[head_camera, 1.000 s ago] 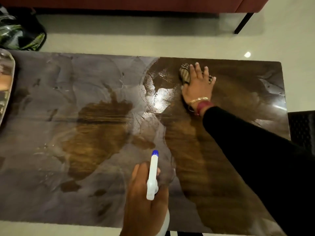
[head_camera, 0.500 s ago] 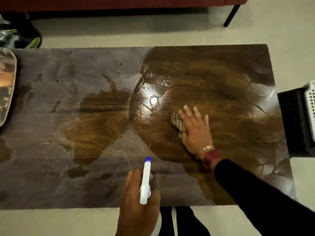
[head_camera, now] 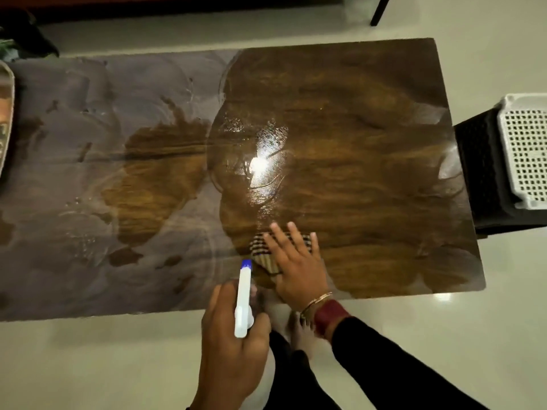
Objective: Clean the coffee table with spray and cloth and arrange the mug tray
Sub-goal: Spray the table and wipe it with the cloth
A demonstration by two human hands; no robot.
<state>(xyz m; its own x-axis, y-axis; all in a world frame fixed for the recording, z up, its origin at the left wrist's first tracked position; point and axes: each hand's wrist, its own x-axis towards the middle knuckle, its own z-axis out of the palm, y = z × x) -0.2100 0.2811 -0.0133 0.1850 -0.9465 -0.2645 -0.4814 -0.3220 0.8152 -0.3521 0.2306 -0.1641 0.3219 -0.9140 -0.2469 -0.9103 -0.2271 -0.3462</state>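
**Cloth drawn back to the near edge of the bench**

The right hand (head_camera: 296,267) lies flat with fingers spread on the striped cloth (head_camera: 262,253), pressing it to the bench (head_camera: 370,143) close to the near edge. The cloth shows from under the fingers on their left side. Just beside it, the left hand (head_camera: 233,344) is wrapped around the white spray bottle (head_camera: 243,303), whose blue nozzle points away over the bench edge, nearly touching the cloth. The right wrist carries bangles and a dark red band below a black sleeve.

Half a second ago the cloth and right hand were nearer the middle of the bench; a second ago they were at its far side. They now sit at the near edge, next to the bottle, and the wet dark-brown patch covers most of the right half. The left half is hazy grey, with a tray (head_camera: 6,119) at the left border. A white perforated basket (head_camera: 527,152) stands right of the bench.
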